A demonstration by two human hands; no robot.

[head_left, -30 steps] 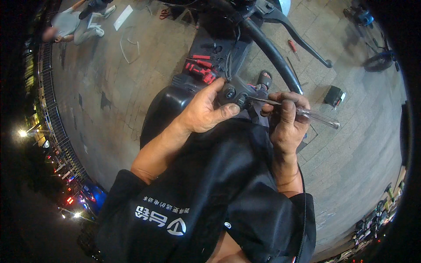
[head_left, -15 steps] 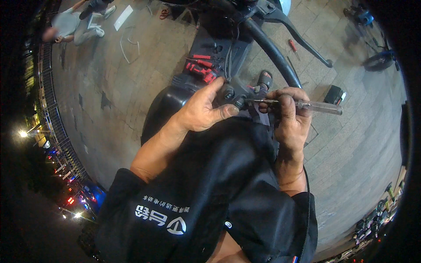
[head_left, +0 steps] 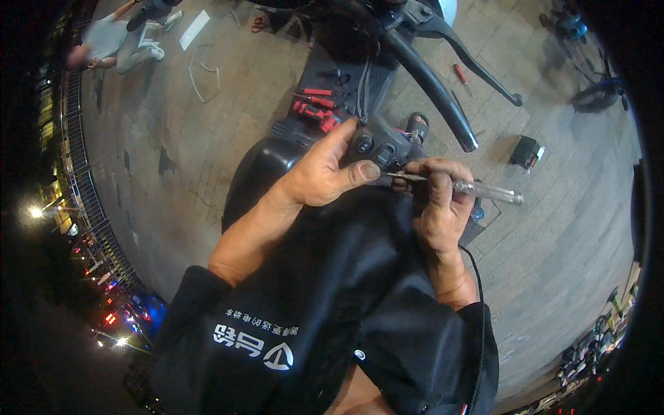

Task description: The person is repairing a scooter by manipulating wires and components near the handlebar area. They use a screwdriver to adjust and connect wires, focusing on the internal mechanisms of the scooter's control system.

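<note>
A dark handlebar switch housing [head_left: 395, 140] with round buttons on its face rests in the grip of my left hand [head_left: 321, 166]. My left thumb lies along its near edge; the fingers behind it are mostly hidden. Wires [head_left: 364, 83] run from the housing up toward the handlebar. Closed around a screwdriver [head_left: 494, 192] with a clear handle, my right hand [head_left: 443, 197] points the thin shaft left, at the housing's near side. Whether the tip touches the housing, I cannot tell. Above both hands is the bare end of the black handlebar [head_left: 436, 90].
A brake lever [head_left: 477, 63] juts out at upper right. Red tools [head_left: 317, 109] lie on the scooter's footboard, left of the wires. On the paving are a red-handled screwdriver [head_left: 461, 73] and a small black box [head_left: 527, 153]. Another person [head_left: 114, 38] is at far left.
My right hand and the screwdriver have moved left and nearer to me, uncovering the handlebar end. The housing has turned, so its button face shows more.
</note>
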